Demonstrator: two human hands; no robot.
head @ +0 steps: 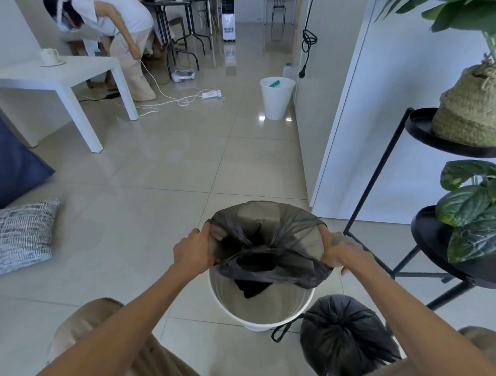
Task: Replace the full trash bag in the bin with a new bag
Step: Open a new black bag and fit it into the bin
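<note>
Glossy tiled floor (167,173), white table (54,73)

Glossy tiled floor (162,174), white bin (262,314), tied full bag (344,333), cushion (20,232)

White side table (68,74), striped cushion (20,235), potted plants (475,210), spare bin (276,98)

Head camera looks steeply down, close over the bin (262,314), facing the room.
</note>
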